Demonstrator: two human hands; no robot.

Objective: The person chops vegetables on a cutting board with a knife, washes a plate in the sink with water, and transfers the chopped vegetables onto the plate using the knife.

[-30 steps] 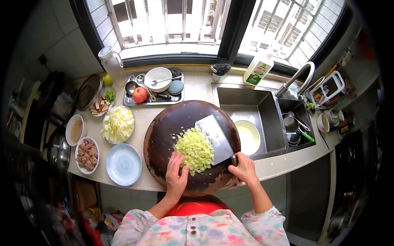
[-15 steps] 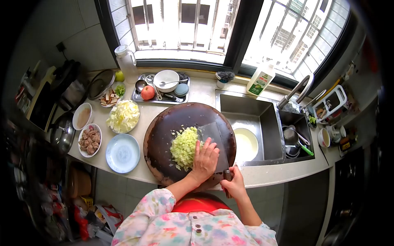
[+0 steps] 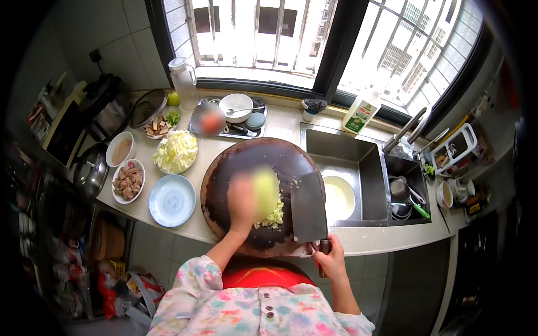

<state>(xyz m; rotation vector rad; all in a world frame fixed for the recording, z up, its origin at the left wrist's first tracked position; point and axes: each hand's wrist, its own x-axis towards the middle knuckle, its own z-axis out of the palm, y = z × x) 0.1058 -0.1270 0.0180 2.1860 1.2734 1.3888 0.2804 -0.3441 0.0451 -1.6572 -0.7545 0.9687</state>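
Note:
A pile of finely chopped pale-green vegetable (image 3: 271,216) lies on the round dark chopping board (image 3: 224,155). My left hand (image 3: 241,204) is at the left side of the pile. A blur covers its fingers, so whether they are spread or closed does not show. In my right hand (image 3: 334,259), at the near right edge of the board, is the wooden handle of a cleaver (image 3: 309,208). Its broad blade lies over the right part of the board, apart from the main pile, with small bits of vegetable beside it.
Left of the board stand a pale blue plate (image 3: 172,200), a plate of cut cabbage (image 3: 176,151) and a bowl of meat chunks (image 3: 128,183). A metal tray (image 3: 259,133) with a white bowl (image 3: 236,106) sits behind. To the right, a sink (image 3: 367,179) holds a pale basin (image 3: 339,199).
My left hand has moved left, from the cleaver's blade to the far side of the pile. The cleaver has shifted right, away from the vegetable, still in my right hand. The view has turned slightly.

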